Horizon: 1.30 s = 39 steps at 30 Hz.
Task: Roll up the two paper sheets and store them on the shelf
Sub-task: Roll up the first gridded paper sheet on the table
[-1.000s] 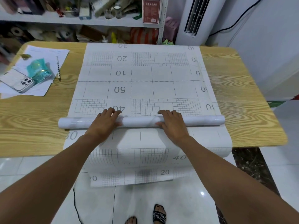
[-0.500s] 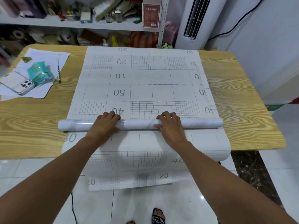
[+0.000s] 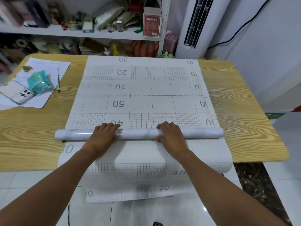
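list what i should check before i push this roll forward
1. Grip: left hand and right hand both hold the roll, one on each side of its middle. ok
2. Path ahead: the flat sheet has nothing on it. ok
3. Clutter: the pencil and phone lie left of the sheet, apart from it. ok
4. Near end: the hanging paper droops unrolled off the table edge. not ok
5. Roll tightness at its ends: cannot tell
6. Free space on the shelf: it is crowded. cannot tell
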### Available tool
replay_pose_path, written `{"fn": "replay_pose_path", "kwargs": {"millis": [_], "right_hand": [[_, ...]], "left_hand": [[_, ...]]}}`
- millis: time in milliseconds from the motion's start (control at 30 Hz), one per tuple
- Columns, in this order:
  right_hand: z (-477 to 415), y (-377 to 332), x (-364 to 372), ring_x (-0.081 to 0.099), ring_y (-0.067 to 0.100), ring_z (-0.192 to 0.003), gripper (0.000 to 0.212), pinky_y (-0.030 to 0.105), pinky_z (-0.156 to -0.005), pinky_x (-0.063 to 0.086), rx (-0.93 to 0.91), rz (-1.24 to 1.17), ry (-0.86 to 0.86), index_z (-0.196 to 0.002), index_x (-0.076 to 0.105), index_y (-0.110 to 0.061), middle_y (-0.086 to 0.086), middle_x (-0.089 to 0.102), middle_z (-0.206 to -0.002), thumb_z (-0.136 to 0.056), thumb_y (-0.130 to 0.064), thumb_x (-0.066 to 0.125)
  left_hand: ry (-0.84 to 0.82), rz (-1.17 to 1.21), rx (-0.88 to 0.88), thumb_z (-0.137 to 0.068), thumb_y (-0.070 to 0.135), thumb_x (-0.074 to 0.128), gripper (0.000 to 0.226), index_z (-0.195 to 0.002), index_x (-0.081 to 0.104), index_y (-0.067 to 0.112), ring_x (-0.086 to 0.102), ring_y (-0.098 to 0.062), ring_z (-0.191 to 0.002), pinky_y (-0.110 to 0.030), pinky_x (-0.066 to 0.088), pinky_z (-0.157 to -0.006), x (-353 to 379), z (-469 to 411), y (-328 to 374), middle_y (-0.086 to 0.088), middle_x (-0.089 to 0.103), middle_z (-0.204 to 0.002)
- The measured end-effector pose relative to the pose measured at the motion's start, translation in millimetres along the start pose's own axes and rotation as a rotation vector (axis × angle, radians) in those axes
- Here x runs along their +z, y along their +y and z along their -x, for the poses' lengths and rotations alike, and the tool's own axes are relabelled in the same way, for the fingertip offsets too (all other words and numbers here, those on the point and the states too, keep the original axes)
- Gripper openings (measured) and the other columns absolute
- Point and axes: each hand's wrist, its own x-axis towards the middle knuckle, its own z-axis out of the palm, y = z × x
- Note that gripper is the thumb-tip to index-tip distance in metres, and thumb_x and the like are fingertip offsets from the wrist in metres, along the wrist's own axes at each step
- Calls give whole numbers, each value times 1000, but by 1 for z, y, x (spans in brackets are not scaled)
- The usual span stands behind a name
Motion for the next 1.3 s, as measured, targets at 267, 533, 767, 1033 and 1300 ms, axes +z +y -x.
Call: {"fn": "replay_pose_path", "kwargs": {"millis": [267,533,767,1033,1300], "right_hand": [[-5,3,3,45,27,-103,25,33,-88,35,-19,42,51,-109,61,-12,2,55,-116,-92,-29,52],[-8,7,-2,47,23,-99,57,33,-87,38,-66,50,2,-125,51,-15,1,54,-117,-88,-53,30],[-8,8,-1,52,22,-93,38,32,-88,37,-58,-9,13,-111,58,-12,3,55,-108,-83,-35,65],[-7,10,0,50,28,-94,26,37,-81,41,-73,92,42,-105,63,-10,6,57,-108,-88,-30,58],[-5,3,2,53,29,-92,38,39,-84,45,-65,15,90,-126,51,-8,10,59,-110,-91,-22,57]], "left_hand": [[1,27,12,-65,22,82,52,-109,57,8,57,-31,-84,-41,48,-73,1,-7,-1,-14,56,-102],[93,-93,86,-55,17,87,51,-98,63,8,61,-28,-74,-39,52,-63,-1,-7,-3,-7,65,-85],[119,22,38,-74,7,73,30,-101,59,9,59,-31,-77,-39,48,-67,3,-7,-6,-7,68,-86],[21,2,18,-62,13,83,44,-100,64,4,60,-40,-86,-47,51,-72,0,-8,-2,-23,59,-106],[10,29,-68,-77,24,71,53,-124,52,9,49,-33,-103,-42,39,-87,-2,-15,1,-11,56,-112]]}}
